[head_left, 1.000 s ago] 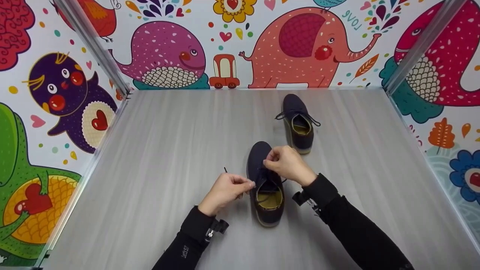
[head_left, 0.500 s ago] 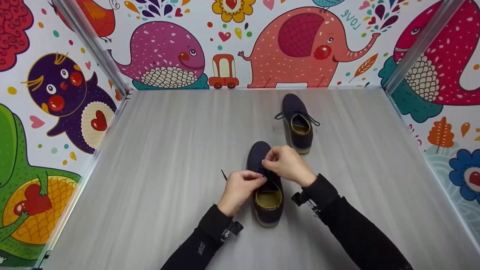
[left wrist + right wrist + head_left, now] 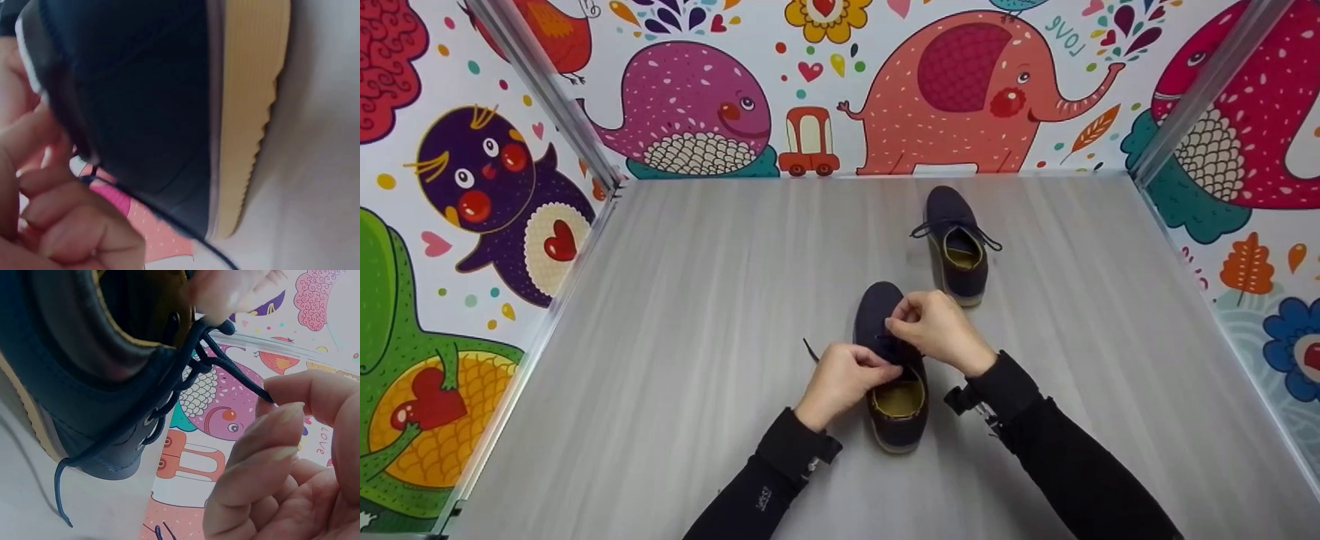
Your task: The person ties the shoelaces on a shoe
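Note:
A dark navy lace-up shoe point(image 3: 877, 307) stands toe-forward on the floor, yellow inside. My left hand point(image 3: 840, 382) reaches over its opening from the left, thumb and forefinger pinching near the tongue. In the left wrist view, the other fingers are curled and a dark lace point(image 3: 169, 216) runs out beside them. My right hand point(image 3: 941, 330) is above the laced part. In the right wrist view its thumb and forefinger pinch a taut strand of shoelace point(image 3: 247, 384); another lace end point(image 3: 63, 495) hangs along the shoe's side. What the left fingertips grip is partly hidden.
A matching shoe point(image 3: 960, 277) with a tied bow stands ahead to the right. Grey wood-grain floor point(image 3: 697, 300) surrounds both shoes. Cartoon-printed panels point(image 3: 945, 105) with metal corner posts point(image 3: 1192, 97) enclose the left, far and right sides.
My left hand has moved right, from beside the shoe to over its opening, then slightly back toward the heel. My right hand holds nearly still at the laces.

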Demonstrator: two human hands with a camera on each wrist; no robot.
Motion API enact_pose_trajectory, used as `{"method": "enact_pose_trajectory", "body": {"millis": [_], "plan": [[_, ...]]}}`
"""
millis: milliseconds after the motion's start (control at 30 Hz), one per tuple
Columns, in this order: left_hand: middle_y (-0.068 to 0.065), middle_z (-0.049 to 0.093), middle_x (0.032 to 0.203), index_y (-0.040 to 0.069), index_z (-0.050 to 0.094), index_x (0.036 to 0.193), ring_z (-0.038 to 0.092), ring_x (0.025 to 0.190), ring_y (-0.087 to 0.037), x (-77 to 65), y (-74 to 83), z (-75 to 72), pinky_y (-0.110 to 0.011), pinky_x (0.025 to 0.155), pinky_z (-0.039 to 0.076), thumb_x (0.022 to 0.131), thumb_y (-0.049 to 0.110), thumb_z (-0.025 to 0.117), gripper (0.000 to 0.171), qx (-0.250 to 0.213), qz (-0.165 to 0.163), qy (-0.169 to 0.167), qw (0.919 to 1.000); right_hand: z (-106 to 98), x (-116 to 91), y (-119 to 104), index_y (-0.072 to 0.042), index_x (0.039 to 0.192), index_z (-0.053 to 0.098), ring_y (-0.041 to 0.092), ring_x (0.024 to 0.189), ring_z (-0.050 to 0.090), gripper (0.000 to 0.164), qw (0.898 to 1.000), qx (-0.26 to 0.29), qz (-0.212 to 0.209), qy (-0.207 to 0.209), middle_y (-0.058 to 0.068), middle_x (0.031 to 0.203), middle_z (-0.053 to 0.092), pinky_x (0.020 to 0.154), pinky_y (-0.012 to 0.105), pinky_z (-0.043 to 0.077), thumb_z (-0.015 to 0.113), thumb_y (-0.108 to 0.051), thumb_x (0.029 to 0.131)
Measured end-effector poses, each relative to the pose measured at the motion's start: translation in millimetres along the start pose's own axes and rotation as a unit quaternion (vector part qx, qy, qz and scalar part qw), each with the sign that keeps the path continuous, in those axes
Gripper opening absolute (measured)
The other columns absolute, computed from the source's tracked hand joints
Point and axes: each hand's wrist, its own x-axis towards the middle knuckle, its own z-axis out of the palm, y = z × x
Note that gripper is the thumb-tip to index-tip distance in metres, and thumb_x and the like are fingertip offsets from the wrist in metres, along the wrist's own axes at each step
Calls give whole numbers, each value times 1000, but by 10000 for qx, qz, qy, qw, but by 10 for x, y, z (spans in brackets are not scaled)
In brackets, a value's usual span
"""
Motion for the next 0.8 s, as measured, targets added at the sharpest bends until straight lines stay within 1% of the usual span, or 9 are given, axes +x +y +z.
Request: {"method": "enact_pose_trajectory", "body": {"millis": [100, 267, 300, 367, 500, 567, 667, 767, 800], "plan": [[1, 72, 75, 9, 79, 76, 58, 66, -9, -5, 18, -90, -25, 60, 43, 85, 30, 80, 23, -260, -223, 54, 9994, -3, -13, -3, -12, 78, 69, 11, 51, 50, 11, 9999, 22, -120, -2, -5, 64, 59, 48, 25, 41, 74, -16, 87], [-2, 73, 84, 6, 79, 82, 61, 82, -14, 56, 43, -169, -28, 72, 46, 97, 38, 64, 38, -836, -496, 283, 9949, 10, -71, -10, -13, 80, 70, 9, 54, 51, 9, 9978, -4, -630, -209, -7, 64, 59, 51, 24, 41, 77, -14, 87], [1, 71, 79, 5, 79, 81, 61, 80, -13, 69, 42, -173, -27, 71, 46, 97, 39, 63, 41, -903, -574, 285, 9939, 17, -85, -11, -13, 80, 70, 8, 54, 51, 10, 9969, -22, -746, -258, -8, 64, 59, 50, 23, 41, 77, -15, 86], [5, 62, 66, 3, 78, 79, 54, 65, -11, 87, 39, -177, -24, 59, 40, 96, 41, 64, 44, -1027, -744, 235, 9916, 29, -115, -11, -13, 80, 71, 7, 54, 50, 10, 9949, -71, -944, -336, -9, 63, 58, 50, 23, 40, 78, -16, 86], [6, 50, 59, 3, 78, 81, 36, 51, -8, 92, 34, -186, -23, 47, 24, 93, 36, 71, 36, -1360, -924, 64, 9864, 41, -174, 11, -15, 82, 73, 4, 55, 50, 9, 9910, -151, -1263, -425, -12, 65, 58, 49, 22, 41, 79, -20, 87], [6, 58, 67, 3, 78, 85, 42, 56, -7, 87, 27, -188, -22, 49, 29, 91, 30, 73, 28, -1522, -904, 9, 9842, 41, -213, 32, -15, 83, 73, 3, 56, 49, 8, 9900, -150, -1341, -422, -12, 66, 58, 50, 22, 41, 78, -20, 88], [3, 67, 78, 2, 77, 89, 53, 68, -9, 73, 6, -189, -22, 58, 38, 89, 22, 75, 20, -1532, -793, 32, 9850, 52, -288, 70, -15, 82, 73, 3, 56, 49, 9, 9898, -229, -1357, -358, -12, 65, 57, 50, 22, 41, 80, -20, 86], [-1, 70, 84, -1, 76, 91, 59, 77, -11, 52, -14, -191, -25, 67, 44, 89, 17, 75, 18, -1464, -702, 67, 9867, 93, -364, 100, -14, 82, 73, 2, 55, 48, 11, 9881, -568, -1403, -286, -12, 64, 55, 50, 23, 41, 83, -19, 83], [-1, 70, 83, -2, 76, 91, 58, 76, -11, 47, -16, -191, -25, 67, 43, 89, 15, 75, 17, -1406, -686, 85, 9877, 114, -384, 109, -13, 82, 73, 2, 55, 47, 12, 9867, -725, -1433, -261, -11, 63, 54, 50, 22, 41, 83, -18, 82]]}}
